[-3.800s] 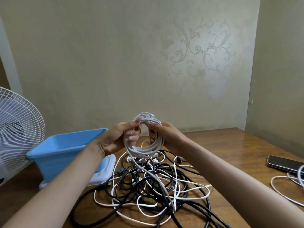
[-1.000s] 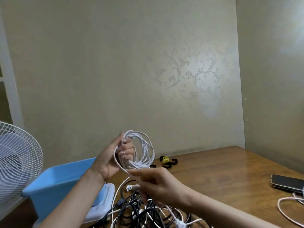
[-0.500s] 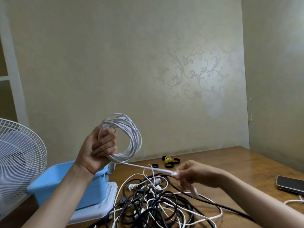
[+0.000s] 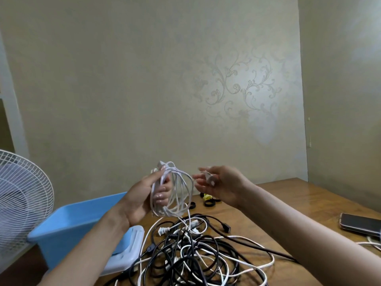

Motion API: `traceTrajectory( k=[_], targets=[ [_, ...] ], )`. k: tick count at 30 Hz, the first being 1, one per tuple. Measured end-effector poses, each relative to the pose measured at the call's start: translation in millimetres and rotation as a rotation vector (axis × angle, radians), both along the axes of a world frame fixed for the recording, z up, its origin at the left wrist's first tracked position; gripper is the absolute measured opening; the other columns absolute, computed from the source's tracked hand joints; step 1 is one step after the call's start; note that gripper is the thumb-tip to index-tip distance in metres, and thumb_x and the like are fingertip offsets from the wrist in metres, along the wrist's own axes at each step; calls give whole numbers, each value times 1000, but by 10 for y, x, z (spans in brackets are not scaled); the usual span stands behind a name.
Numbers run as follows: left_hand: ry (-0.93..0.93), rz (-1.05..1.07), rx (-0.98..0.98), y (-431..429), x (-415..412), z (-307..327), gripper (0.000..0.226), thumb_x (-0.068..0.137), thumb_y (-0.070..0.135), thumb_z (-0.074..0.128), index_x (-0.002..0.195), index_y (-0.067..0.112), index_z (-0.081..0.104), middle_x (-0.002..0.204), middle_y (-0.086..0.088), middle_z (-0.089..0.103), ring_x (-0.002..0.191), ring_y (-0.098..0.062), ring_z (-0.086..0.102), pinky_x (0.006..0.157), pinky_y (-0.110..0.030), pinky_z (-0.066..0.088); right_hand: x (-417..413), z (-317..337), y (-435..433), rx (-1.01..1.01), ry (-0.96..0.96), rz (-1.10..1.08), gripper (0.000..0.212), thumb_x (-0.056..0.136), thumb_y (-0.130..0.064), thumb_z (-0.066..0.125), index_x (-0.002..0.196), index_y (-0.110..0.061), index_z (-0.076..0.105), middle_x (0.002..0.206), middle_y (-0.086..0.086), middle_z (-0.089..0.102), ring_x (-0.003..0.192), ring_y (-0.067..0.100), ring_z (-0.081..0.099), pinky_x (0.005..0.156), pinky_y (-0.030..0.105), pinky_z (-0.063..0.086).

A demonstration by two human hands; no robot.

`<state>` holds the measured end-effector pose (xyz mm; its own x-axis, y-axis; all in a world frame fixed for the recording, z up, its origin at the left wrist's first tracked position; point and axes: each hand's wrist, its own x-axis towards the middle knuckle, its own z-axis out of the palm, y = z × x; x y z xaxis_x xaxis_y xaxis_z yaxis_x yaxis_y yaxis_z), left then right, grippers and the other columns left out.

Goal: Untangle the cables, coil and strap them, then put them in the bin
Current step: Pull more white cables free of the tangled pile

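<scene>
The left hand (image 4: 142, 196) is gripping a coiled white cable (image 4: 177, 195), thumb pressing the near side of the loops and fingers curling through the middle. The right hand (image 4: 223, 186) is just beside the coil, palm turned inward. It is pinching what looks like the cable's plug end (image 4: 208, 178) between thumb and fingertips, though blur makes that grip hard to read.

The coil is hanging upright in the air above the table, apart from the tangle of black and white cables (image 4: 195, 256) that is spreading across the wood below. One white strand is trailing from the coil's bottom down into that pile. Both forearms are reaching in from the lower edge, the left one crossing over the near corner of the blue plastic bin (image 4: 76, 226). The bin is sitting open-topped at the left, close to the pile, on a pale lid (image 4: 132, 252).

Behind the hands, a few black strap rings and a yellow one (image 4: 208, 200) are lying near the far edge of the wooden table (image 4: 292, 205). A stretch of wood is separating the pile from a phone (image 4: 360, 223) at the right edge. A white fan (image 4: 20, 203) is standing at far left, and a papered wall with a scroll pattern (image 4: 237, 87) is closing the room behind the table.
</scene>
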<state>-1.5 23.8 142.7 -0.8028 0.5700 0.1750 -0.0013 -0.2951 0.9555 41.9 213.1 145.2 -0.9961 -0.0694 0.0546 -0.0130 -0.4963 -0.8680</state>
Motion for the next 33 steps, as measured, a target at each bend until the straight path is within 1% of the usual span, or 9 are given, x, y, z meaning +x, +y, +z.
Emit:
traceTrajectory(
  k=[4,7,11,15,19,23,27,30,33],
  targets=[
    [-53,31,-78,103,-13,-105,52,96,48,29,70,8,48,50,-1,34,35,-9,29,36,-17,23,106,48,-196,476,235,-30,33,100,-10,34,127,-6,53,103,14,65,81,16,60,68,26,51],
    [-107,33,-90,66,-14,-131,43,93,44,36,76,6,50,48,0,36,33,-8,31,34,-16,24,122,45,-217,906,422,-93,39,98,-5,40,134,-10,53,108,8,66,79,11,59,66,21,48],
    [-54,57,-196,28,42,-190,41,88,42,44,89,3,59,54,-3,51,39,-10,43,37,-20,37,27,14,-209,1130,607,-279,24,87,-6,67,109,-12,73,90,6,75,72,7,67,67,15,51],
    [-47,-36,-221,73,105,-197,51,89,48,37,94,4,61,60,-6,61,44,-10,53,39,-19,42,-89,-19,-211,1434,867,-511,11,82,-14,74,90,-21,79,68,-12,57,64,-2,40,64,22,34],
    [55,-175,-352,17,133,-188,59,85,66,43,68,12,60,48,2,39,37,-6,33,38,-16,29,-209,46,-161,1448,961,-393,22,74,-16,79,94,-21,72,91,-5,55,87,11,46,79,30,37],
    [148,-390,-322,-74,67,-209,42,82,57,61,69,17,63,48,9,40,41,-2,32,45,-14,28,-216,117,-36,1144,686,249,68,81,-24,67,141,-29,36,148,-1,38,135,14,35,106,24,30],
    [192,-417,-154,-45,46,-331,39,95,28,51,131,14,55,73,3,58,59,-3,50,56,-15,42,-249,-24,24,1062,493,570,65,78,-31,59,140,-20,42,131,-1,56,116,10,57,94,25,47],
    [143,-302,-168,-41,-16,-460,47,78,40,73,114,11,68,92,-6,66,79,-12,61,72,-22,51,-321,-182,33,1071,448,554,71,72,-23,71,137,-15,44,127,7,59,112,16,60,94,28,50],
    [87,-184,-232,-34,-118,-594,56,69,47,79,96,1,60,71,-8,51,64,-14,52,65,-23,48,-433,-318,-10,1234,502,370,57,76,-9,68,131,-9,52,112,11,64,96,17,62,91,39,54]
  ],
)
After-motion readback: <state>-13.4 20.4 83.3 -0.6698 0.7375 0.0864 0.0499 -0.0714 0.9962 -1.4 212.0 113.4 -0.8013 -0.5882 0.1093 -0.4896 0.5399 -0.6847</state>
